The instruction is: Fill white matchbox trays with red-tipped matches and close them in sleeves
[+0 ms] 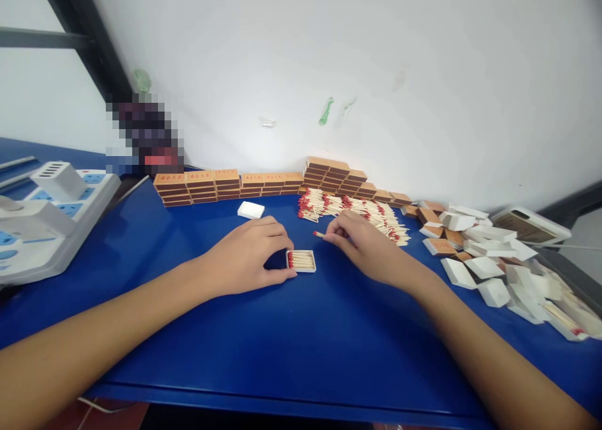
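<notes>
On the blue table lies a small white matchbox tray (308, 269) partly filled with red-headed matches (301, 261). My left hand (249, 254) grips the tray's left end between thumb and fingers. Just to the right, my right hand (357, 242) pinches a match (318, 234), its red head pointing left toward the tray. Behind my right hand spreads a large pile of loose matches (357, 209). A white matchbox piece (251, 210) rests on the table beyond my left hand.
Stacked orange-brown matchboxes (197, 185) line the wall, with a taller stack (329, 174) at the middle. At the right lie heaped white trays (493, 245) and orange box sleeves (429, 217), beside a phone-like object (531, 224). A white power strip (70, 229) sits at the left.
</notes>
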The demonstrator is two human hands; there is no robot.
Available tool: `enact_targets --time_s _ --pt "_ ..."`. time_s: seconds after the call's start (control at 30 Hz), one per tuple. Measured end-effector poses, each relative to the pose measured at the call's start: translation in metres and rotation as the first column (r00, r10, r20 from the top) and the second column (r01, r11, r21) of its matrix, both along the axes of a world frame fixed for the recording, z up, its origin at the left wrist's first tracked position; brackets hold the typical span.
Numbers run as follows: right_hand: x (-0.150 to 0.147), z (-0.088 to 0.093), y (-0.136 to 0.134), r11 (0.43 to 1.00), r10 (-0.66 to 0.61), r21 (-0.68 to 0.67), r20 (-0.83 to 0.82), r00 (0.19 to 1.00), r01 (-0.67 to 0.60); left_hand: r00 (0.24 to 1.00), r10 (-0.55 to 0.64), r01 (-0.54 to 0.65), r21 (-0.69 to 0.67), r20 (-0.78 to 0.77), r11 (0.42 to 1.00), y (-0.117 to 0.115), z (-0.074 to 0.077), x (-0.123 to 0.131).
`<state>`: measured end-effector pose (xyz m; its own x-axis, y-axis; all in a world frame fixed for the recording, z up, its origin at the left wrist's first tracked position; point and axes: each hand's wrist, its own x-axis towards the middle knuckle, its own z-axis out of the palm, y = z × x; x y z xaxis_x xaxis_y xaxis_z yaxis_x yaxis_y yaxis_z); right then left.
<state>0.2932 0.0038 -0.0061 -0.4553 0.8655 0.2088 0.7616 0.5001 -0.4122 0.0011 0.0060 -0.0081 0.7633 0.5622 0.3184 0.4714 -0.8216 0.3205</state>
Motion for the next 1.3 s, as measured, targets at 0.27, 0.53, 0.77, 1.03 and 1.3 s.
enact_targets --time_s 0.27,0.53,0.77,1.03,1.3 --pt "-0.036 0.011 -0.034 0.985 0.164 -0.059 -0.004 0.987 -0.163 1.000 0.011 -0.011 0.015 -0.006 1.000 0.001 -0.003 0.000" --pt "-0.035 0.012 -0.035 0.983 0.163 -0.092 0.016 0.986 -0.161 1.000 -0.002 0.003 0.014 -0.009 1.000 0.002 -0.003 0.000" --pt "-0.034 0.008 -0.032 0.989 0.141 -0.048 -0.027 0.990 -0.142 1.000 -0.012 0.012 0.014 -0.006 1.000 0.002 -0.003 0.000" --pt "-0.003 -0.015 0.019 0.924 -0.326 0.190 -0.063 0.943 0.332 1.000 -0.021 0.021 -0.006 0.002 1.000 0.001 -0.003 0.001" --pt "0.018 -0.029 0.047 0.928 -0.293 0.261 0.065 0.954 0.267 1.000 -0.025 0.025 -0.022 0.001 0.999 -0.001 -0.001 0.002"
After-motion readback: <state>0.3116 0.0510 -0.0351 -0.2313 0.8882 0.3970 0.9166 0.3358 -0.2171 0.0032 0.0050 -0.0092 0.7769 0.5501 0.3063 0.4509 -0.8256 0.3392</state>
